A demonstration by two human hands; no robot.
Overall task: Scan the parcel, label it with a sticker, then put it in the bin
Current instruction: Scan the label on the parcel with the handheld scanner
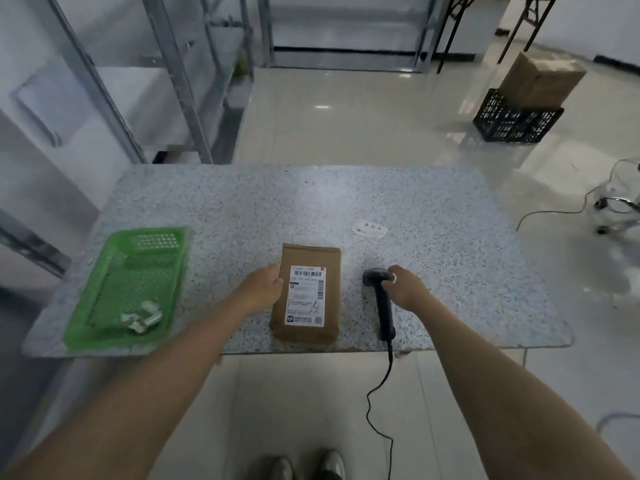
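**Parcel positioned, scanner about to be lifted: opening stage of the task**

The brown parcel [306, 296] lies flat on the speckled table [433, 244], near its front edge, with its printed shipping label [306, 295] and barcode facing up. The left hand [265, 289] rests against the parcel's left edge, fingers curled lightly onto it to steady it; whether it actually grips is unclear. The right hand [407, 287] reaches the head of the black corded scanner [381, 299], which lies on the table just right of the parcel; the fingers are partly curled at the head, touching or nearly so, and a full grasp is not evident. A small white sticker [369, 228] lies on the table beyond both, apart from the parcel. The green basket [104, 299] at the left holds only a few crumpled paper scraps [142, 317].

Judged from this layout, no step appears completed: the scanner is not yet raised toward the barcode, the sticker is not on the parcel, and the parcel is outside any bin. Scanning, labelling and depositing all remain. Which container serves as the bin cannot be told.
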